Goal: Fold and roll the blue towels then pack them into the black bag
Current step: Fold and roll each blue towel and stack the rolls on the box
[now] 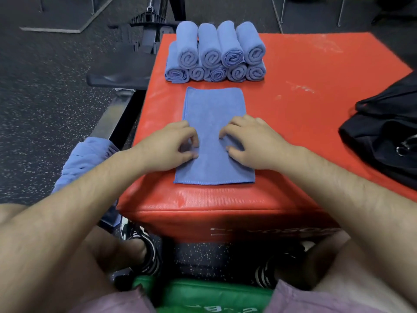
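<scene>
Writing on the red box (282, 136) I cannot read; my left hand (168, 147) and right hand (252, 143) both pinch the flat towel (213, 109).

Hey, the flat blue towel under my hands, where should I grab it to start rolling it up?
Take the flat towel by its near short edge, the one closest to you, one corner in the left hand and one in the right hand. It lies as a long folded strip pointing away from you, so rolling forward from there would probably give a roll like those in the stack behind.
</scene>
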